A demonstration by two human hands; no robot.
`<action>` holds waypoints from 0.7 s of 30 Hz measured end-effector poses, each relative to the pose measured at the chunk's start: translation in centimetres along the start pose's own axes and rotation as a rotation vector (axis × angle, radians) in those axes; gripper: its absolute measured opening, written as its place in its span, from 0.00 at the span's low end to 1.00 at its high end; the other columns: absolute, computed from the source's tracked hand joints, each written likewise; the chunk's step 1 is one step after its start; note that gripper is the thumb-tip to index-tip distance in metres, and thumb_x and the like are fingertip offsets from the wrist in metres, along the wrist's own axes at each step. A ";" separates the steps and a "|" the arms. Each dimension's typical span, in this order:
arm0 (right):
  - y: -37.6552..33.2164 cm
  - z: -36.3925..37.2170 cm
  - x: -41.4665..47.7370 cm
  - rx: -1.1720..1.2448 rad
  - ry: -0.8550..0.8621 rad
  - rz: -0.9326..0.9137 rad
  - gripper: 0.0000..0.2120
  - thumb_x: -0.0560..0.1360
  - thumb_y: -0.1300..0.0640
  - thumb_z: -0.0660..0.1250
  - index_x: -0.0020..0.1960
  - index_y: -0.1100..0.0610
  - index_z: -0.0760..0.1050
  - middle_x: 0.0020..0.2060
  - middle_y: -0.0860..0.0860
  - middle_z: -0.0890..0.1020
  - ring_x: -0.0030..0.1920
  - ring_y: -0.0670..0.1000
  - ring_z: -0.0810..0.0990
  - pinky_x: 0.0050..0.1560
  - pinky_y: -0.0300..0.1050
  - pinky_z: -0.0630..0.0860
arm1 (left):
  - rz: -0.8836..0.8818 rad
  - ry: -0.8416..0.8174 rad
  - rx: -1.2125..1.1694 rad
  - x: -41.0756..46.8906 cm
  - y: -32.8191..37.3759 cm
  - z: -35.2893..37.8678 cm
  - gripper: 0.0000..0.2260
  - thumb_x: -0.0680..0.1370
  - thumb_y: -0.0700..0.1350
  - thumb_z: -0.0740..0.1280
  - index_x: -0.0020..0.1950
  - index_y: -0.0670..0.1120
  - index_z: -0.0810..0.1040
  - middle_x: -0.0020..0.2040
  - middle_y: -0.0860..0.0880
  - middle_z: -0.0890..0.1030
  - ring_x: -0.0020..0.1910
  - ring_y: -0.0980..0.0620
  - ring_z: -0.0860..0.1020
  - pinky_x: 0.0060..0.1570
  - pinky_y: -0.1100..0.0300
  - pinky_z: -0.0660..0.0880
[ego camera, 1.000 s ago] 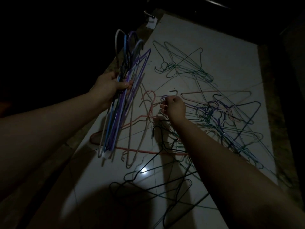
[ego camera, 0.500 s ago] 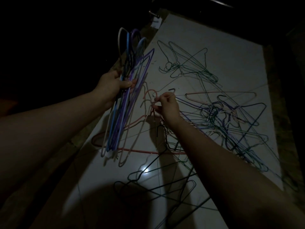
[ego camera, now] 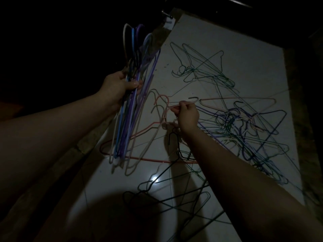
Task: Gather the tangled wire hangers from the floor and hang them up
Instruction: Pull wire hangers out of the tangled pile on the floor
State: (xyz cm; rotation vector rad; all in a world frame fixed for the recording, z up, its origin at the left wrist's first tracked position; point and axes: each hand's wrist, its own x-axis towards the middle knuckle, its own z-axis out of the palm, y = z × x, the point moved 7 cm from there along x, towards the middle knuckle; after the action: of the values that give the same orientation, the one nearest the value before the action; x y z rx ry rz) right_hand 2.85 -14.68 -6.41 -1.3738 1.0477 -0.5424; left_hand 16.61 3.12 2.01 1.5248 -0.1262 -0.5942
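**One fist full of hangers, the other pinching a pink one**

The room is dim, and everything here is placed from the pink wire hanger [ego camera: 150, 159] lying on the white tiled floor [ego camera: 244, 55].

The right hand [ego camera: 187, 116] is at the pink hanger's neck, just below its hook. Its grip is narrow, with fingertips pinched on the pale pink wire there. The rest of the hanger's frame spreads away beneath the wrist, and the long bottom bar lies flat on the tile.

The left hand [ego camera: 120, 86] is held above and to the left of the pink hanger, clear of the floor. Its grip is wrapped tight round a bundle of wire hangers [ego camera: 132, 105] in white, blue and purple. The bundle's hooks point up past the knuckles. Its frames hang down in front of the pink hanger's left shoulder, so the grip sits about a third of the way down the bundle.

Beyond the pink hanger, well apart from it, a green tangle [ego camera: 206, 70] lies by itself. To the pink hanger's right a larger knot of purple, green and dark hangers [ego camera: 244, 126] is heaped, and a salmon hanger [ego camera: 241, 99] runs along that knot's far edge. A black hanger [ego camera: 172, 137] crosses the pink bottom bar beside the right wrist. Nearer than the pink hanger, more dark hangers [ego camera: 174, 194] overlap around a bright glare spot [ego camera: 153, 179] on the tile.
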 end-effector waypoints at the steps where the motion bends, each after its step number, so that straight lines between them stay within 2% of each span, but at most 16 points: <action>1: 0.1 -0.5 0.3 0.036 0.036 0.021 0.10 0.80 0.63 0.57 0.53 0.69 0.74 0.43 0.58 0.80 0.29 0.40 0.80 0.26 0.30 0.73 | 0.003 0.001 -0.011 0.0 0.2 0.1 0.16 0.76 0.28 0.60 0.64 0.33 0.70 0.39 0.47 0.78 0.30 0.59 0.80 0.34 0.66 0.77; 4: 0.0 -2.1 0.8 0.070 0.129 0.045 0.10 0.80 0.64 0.57 0.53 0.69 0.75 0.39 0.57 0.79 0.26 0.37 0.78 0.25 0.31 0.72 | -0.002 0.005 -0.072 0.1 0.7 0.2 0.14 0.76 0.28 0.59 0.60 0.36 0.71 0.33 0.48 0.80 0.28 0.59 0.79 0.31 0.66 0.77; 7: -0.4 -3.5 1.4 0.124 0.214 0.047 0.10 0.80 0.62 0.57 0.53 0.68 0.73 0.42 0.58 0.80 0.39 0.49 0.83 0.37 0.41 0.78 | 0.007 0.004 -0.068 0.4 0.9 0.0 0.14 0.76 0.27 0.60 0.60 0.36 0.71 0.27 0.52 0.81 0.29 0.59 0.80 0.33 0.66 0.77; 8: -0.9 -3.9 1.4 0.146 0.232 0.040 0.10 0.80 0.62 0.57 0.54 0.67 0.73 0.43 0.57 0.80 0.39 0.50 0.83 0.39 0.42 0.78 | 0.010 0.005 -0.061 0.5 0.9 0.0 0.14 0.76 0.27 0.60 0.61 0.35 0.71 0.28 0.52 0.81 0.30 0.59 0.80 0.34 0.66 0.77; 11: -3.3 -5.1 1.8 0.084 0.267 -0.067 0.07 0.81 0.62 0.55 0.53 0.63 0.71 0.42 0.54 0.78 0.35 0.44 0.79 0.37 0.36 0.76 | 0.011 0.009 -0.051 0.5 0.7 0.1 0.15 0.76 0.28 0.60 0.62 0.34 0.71 0.31 0.52 0.82 0.31 0.60 0.80 0.36 0.66 0.78; 13: -4.5 -5.1 2.1 -0.038 0.224 -0.142 0.06 0.81 0.62 0.55 0.50 0.61 0.69 0.40 0.52 0.77 0.37 0.47 0.79 0.39 0.37 0.77 | 0.011 0.003 -0.054 0.4 0.7 0.5 0.16 0.76 0.27 0.59 0.63 0.34 0.70 0.37 0.48 0.81 0.31 0.60 0.80 0.36 0.67 0.78; 16: -3.5 -4.5 2.4 -0.264 0.127 -0.125 0.06 0.80 0.61 0.56 0.48 0.60 0.71 0.45 0.59 0.81 0.47 0.59 0.81 0.52 0.55 0.77 | 0.005 -0.013 -0.058 0.3 0.7 0.9 0.18 0.76 0.27 0.58 0.66 0.33 0.68 0.41 0.45 0.78 0.30 0.59 0.80 0.34 0.66 0.77; 18: -2.0 -4.7 2.2 -0.306 0.090 -0.097 0.06 0.79 0.61 0.56 0.47 0.60 0.71 0.43 0.59 0.82 0.46 0.60 0.81 0.51 0.57 0.77 | 0.001 -0.010 -0.056 0.2 0.7 1.0 0.18 0.76 0.26 0.58 0.66 0.32 0.68 0.38 0.46 0.79 0.30 0.58 0.80 0.33 0.66 0.77; 21: -0.3 -4.9 1.4 -0.233 0.023 -0.061 0.09 0.80 0.62 0.56 0.42 0.57 0.69 0.36 0.56 0.80 0.42 0.60 0.81 0.48 0.55 0.78 | 0.001 -0.015 -0.052 -0.1 0.8 1.2 0.17 0.76 0.26 0.58 0.64 0.32 0.70 0.33 0.49 0.81 0.29 0.59 0.80 0.31 0.67 0.76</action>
State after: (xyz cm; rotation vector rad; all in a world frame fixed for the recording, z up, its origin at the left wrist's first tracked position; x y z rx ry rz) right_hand -0.51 -18.41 -5.87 -1.6113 1.1168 -0.4935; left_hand 16.21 2.05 2.86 1.4702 -0.1223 -0.6045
